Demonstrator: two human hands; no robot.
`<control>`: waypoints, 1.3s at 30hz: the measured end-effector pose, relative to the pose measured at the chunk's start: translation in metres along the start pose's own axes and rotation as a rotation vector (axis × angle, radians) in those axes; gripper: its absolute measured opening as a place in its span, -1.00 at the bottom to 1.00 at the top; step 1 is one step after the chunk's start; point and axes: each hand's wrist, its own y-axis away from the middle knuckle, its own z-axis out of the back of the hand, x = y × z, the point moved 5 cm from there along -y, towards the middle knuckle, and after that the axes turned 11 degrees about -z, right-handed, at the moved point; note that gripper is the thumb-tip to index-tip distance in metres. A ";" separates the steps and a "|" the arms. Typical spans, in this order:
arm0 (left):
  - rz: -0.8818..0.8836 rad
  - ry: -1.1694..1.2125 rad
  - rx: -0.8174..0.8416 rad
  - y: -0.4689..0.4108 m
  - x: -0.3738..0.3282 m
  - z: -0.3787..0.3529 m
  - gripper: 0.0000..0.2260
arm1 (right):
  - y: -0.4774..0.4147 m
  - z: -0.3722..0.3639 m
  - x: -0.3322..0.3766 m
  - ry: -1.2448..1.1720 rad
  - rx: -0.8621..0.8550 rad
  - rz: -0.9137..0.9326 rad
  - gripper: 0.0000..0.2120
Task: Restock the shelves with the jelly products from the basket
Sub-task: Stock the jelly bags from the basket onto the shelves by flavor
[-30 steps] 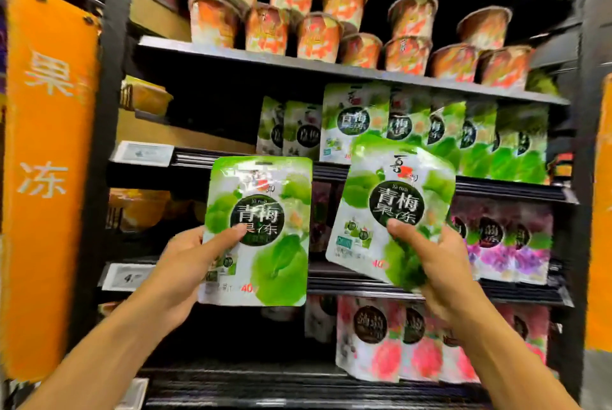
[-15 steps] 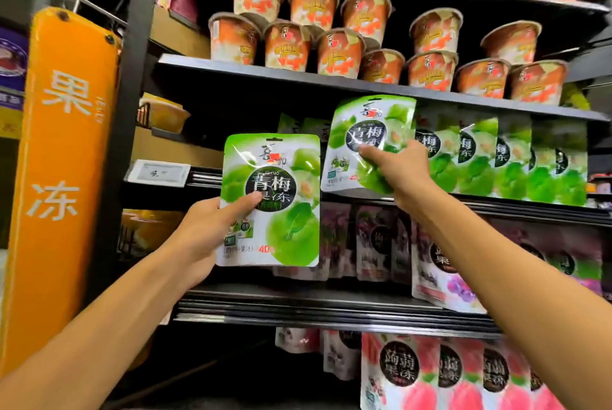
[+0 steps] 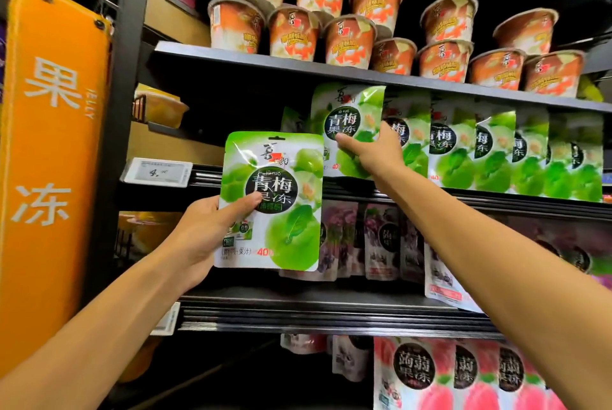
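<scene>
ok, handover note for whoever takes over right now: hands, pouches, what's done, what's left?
Left grip: holds a green jelly pouch upright in front of the shelves, thumb on its face.
Right grip: holds a second green pouch at the left end of the green pouch row, below the orange cups. I cannot tell if it is seated.
Done: only the row that is standing there.
Left: seat and release the right pouch, then probably shelve the left one beside it. The basket is out of view, so remaining stock is unknown.
</scene>
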 end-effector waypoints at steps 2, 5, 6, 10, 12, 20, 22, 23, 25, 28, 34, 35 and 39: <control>0.002 -0.006 0.013 0.002 0.003 0.002 -0.77 | 0.004 0.003 -0.003 0.037 0.024 -0.010 -0.37; 0.005 -0.016 0.015 0.004 0.005 0.006 -0.73 | 0.006 0.012 -0.006 0.138 0.094 -0.022 -0.44; 0.010 -0.014 0.011 0.004 0.007 0.008 -0.72 | 0.008 0.016 -0.007 0.174 0.107 -0.023 -0.47; 0.021 -0.004 -0.001 0.004 0.007 0.013 -0.68 | 0.012 0.032 -0.007 0.267 0.102 -0.022 -0.32; 0.024 -0.011 -0.005 0.004 0.008 0.012 -0.72 | 0.012 0.034 -0.006 0.288 0.106 -0.028 -0.25; 0.060 -0.029 -0.011 0.003 0.008 0.007 -0.74 | 0.008 0.020 -0.012 0.311 0.037 -0.054 -0.27; 0.059 -0.027 -0.008 0.001 0.007 0.007 -0.73 | 0.007 0.020 -0.013 0.340 0.020 -0.054 -0.28; 0.059 -0.025 -0.007 0.000 0.007 0.006 -0.72 | 0.007 0.020 -0.013 0.357 0.015 -0.055 -0.27; 0.057 -0.026 -0.003 -0.003 0.005 0.005 -0.67 | 0.006 0.024 -0.013 0.377 0.005 -0.061 -0.26; 0.052 -0.028 0.004 -0.008 0.003 0.001 -0.64 | 0.006 0.030 -0.013 0.369 0.014 -0.052 -0.27; 0.048 -0.039 0.004 -0.017 0.001 -0.014 -0.66 | 0.009 0.036 -0.010 0.338 -0.025 -0.017 -0.29; 0.050 -0.036 0.005 -0.019 0.000 -0.016 -0.69 | 0.011 0.038 -0.006 0.377 -0.086 0.028 -0.32; 0.045 -0.021 0.004 -0.027 -0.006 -0.022 -0.75 | 0.031 0.032 0.014 0.262 -0.060 0.193 -0.71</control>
